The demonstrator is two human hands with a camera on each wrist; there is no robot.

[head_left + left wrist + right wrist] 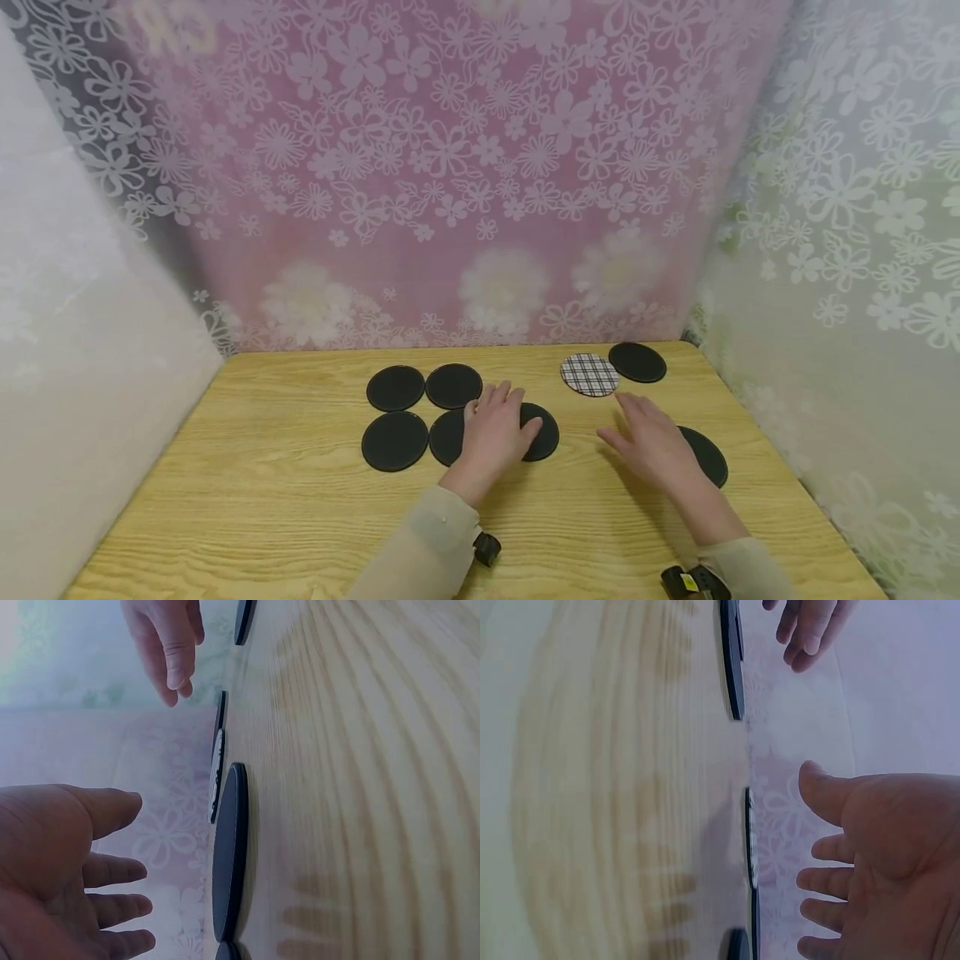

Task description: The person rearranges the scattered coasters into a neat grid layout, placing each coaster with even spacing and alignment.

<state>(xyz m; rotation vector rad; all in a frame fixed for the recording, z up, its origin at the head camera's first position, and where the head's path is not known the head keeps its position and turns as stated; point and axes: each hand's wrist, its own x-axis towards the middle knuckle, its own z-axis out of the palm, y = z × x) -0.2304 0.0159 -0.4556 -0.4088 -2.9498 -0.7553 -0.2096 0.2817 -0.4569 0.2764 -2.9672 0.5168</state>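
Observation:
Flat round coasters lie on a wooden table. In the head view my left hand (495, 429) is over a front-row black coaster (444, 437), partly hiding it and another black coaster (545, 435) to its right. The left wrist view shows that hand, fingers spread and holding nothing, raised off the tabletop. My right hand (654, 442) hovers between a plaid coaster (590, 374) and a black coaster (707, 458), which its wrist partly covers. In the right wrist view its palm (900, 847) faces the camera, with fingers extended and nothing in them.
Left of my left hand lie more black coasters (395, 387), edge to edge in two rows. One black coaster (637, 362) touches the plaid one at the back right. A pink flowered curtain (450, 208) hangs behind the table (285, 492), with pale sheets on both sides.

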